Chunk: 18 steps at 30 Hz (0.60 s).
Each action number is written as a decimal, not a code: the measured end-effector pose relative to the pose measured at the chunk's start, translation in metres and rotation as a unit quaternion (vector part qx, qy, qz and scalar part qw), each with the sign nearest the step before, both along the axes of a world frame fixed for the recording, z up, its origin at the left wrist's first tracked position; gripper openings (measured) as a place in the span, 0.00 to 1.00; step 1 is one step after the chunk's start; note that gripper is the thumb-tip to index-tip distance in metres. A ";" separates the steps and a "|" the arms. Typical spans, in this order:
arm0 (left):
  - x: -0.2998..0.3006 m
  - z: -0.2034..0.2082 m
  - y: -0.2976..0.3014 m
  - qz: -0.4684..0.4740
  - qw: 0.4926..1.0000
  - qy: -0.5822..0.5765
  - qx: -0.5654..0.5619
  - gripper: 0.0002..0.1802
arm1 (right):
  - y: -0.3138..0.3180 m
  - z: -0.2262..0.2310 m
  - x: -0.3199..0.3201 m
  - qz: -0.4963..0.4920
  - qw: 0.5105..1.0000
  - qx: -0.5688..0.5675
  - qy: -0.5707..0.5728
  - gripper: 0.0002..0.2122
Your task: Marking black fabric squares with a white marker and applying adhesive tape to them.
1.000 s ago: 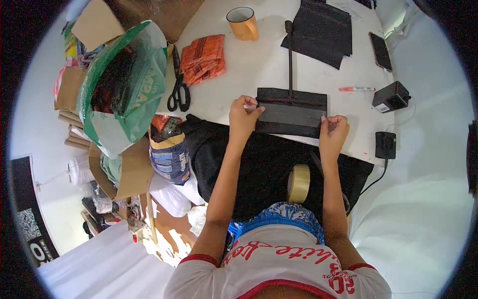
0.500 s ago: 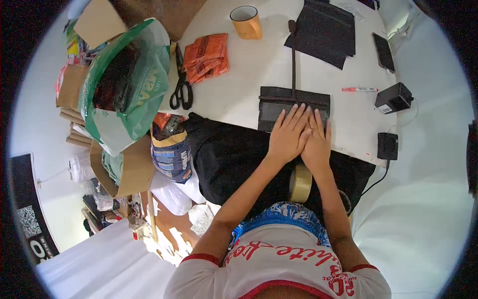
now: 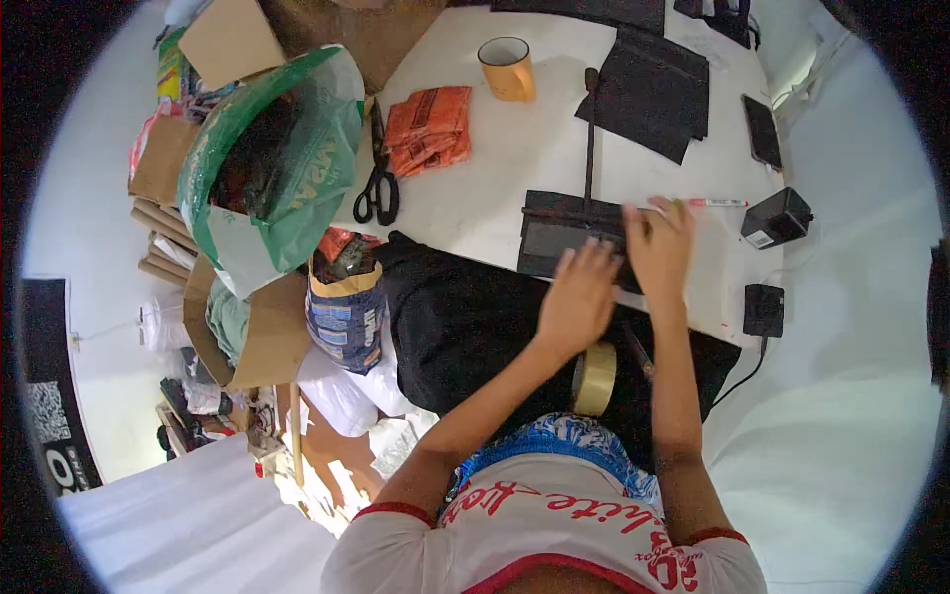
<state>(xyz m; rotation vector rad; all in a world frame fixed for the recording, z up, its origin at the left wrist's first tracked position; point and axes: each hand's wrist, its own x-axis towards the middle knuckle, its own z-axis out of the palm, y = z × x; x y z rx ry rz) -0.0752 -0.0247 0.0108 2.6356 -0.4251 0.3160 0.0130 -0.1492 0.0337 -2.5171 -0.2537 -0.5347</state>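
A flat black rectangular piece (image 3: pixel 554 238), with a greyish panel on its left part, lies at the table's near edge. A thin dark rod (image 3: pixel 590 148) with a thicker far end runs away from it across the table. My left hand (image 3: pixel 579 302) rests its stretched fingers on the piece's near right part. Beside it, my right hand (image 3: pixel 661 252) is over the piece's right edge, fingers apart and slightly blurred, with nothing visible in them. A roll of clear tape (image 3: pixel 584 381) stands on the black cloth (image 3: pixel 465 317) over my lap.
Black sheets (image 3: pixel 653 89), a yellow mug (image 3: pixel 508 71), orange packets (image 3: pixel 427 129) and black scissors (image 3: pixel 377 193) lie beyond. At right are a red-white marker (image 3: pixel 717 203), a phone (image 3: pixel 761 131) and black adapters (image 3: pixel 778 218). A green-white plastic bag (image 3: pixel 332 168) stands left.
My hands, earlier laid together on the black piece, have come apart. The right one has lifted and moved away and rightward; the left has drawn back nearer. The view has shifted slightly.
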 end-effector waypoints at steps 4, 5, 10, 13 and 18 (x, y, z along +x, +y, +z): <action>-0.003 -0.026 -0.024 -0.014 0.999 -0.001 0.033 0.22 | 0.061 -0.008 0.041 0.012 0.987 -0.152 0.053 0.16; -0.001 -0.022 -0.033 -0.029 0.999 -0.011 0.029 0.22 | 0.053 -0.025 0.059 0.016 0.990 -0.139 0.017 0.15; -0.012 -0.013 0.018 -0.123 0.987 -0.013 -0.101 0.13 | 0.059 -0.026 0.085 -0.010 0.988 -0.153 0.025 0.15; -0.023 -0.011 0.048 -0.082 0.985 -0.036 -0.150 0.08 | 0.052 -0.021 0.080 -0.032 0.994 -0.098 -0.024 0.16; -0.033 -0.017 0.049 0.286 0.858 0.083 -0.419 0.24 | 0.026 -0.018 0.028 0.008 0.961 0.028 0.276 0.18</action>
